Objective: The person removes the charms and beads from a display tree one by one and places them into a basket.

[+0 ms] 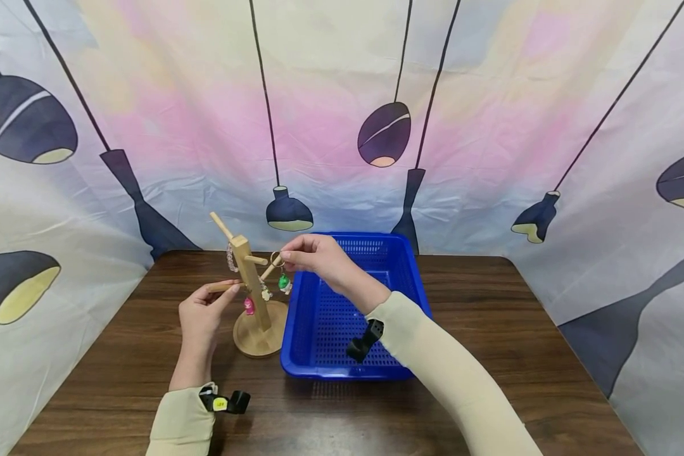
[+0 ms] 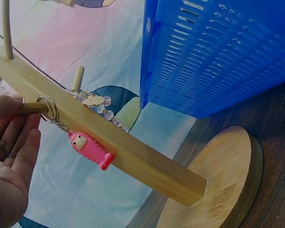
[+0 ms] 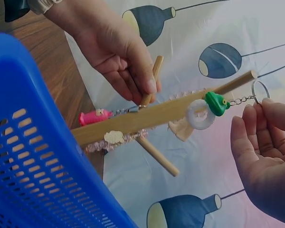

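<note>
A wooden stand (image 1: 253, 285) with pegs on its post and a round base stands at the left of the table. My left hand (image 1: 201, 315) pinches one of its pegs (image 2: 31, 108) between thumb and fingers. Hanging by its ring from that peg is a pink figure keychain (image 2: 89, 149), close to the post. My right hand (image 3: 266, 152) pinches the metal ring (image 3: 260, 90) of a green-and-white keychain (image 3: 217, 103), near the tip of another peg (image 3: 235, 83). A beaded bracelet (image 2: 104, 107) with a pale charm hangs on the stand.
A blue perforated plastic basket (image 1: 296, 342) stands right beside the stand, under my right forearm. Another beaded strand (image 1: 231, 258) hangs at the post's far left side. A printed cloth with painted lamps (image 1: 289, 209) rises behind the brown table (image 1: 479, 354).
</note>
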### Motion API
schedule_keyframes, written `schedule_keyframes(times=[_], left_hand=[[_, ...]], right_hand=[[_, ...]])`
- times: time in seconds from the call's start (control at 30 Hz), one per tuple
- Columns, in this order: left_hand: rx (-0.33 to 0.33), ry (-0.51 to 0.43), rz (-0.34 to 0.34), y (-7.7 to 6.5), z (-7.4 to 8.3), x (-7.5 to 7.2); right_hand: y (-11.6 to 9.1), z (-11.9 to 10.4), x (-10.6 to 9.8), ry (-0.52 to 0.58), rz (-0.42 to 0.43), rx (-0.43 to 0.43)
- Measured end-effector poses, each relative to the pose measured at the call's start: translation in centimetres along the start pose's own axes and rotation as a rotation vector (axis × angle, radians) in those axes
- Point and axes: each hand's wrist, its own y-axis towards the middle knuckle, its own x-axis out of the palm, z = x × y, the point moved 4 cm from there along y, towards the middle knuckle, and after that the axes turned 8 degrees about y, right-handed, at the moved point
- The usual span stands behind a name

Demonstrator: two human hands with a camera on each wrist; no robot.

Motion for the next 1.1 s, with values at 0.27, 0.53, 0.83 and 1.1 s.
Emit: schedule_keyframes(times=[0.27,0.53,0.83,1.1], left_hand=[[0.013,-0.005,0.001,0.0,0.0,0.0],[0.0,0.022,0.001,0.0,0.1,0.0],[0.01,0.03,-0.001,0.0,0.2,-0.1],[-0.002,0.061,0.006,-0.1,0.2,-0.1]], right_hand=[[0.1,0.4,-1.4,-0.054,0.035,0.055],[0.3,1.6,-3.1,-0.128,0.059,0.137],[0.8,3.2,-4.9,-0.164,0.065,0.213],[1.3,4.9,-6.1,-0.174,0.089,0.269]])
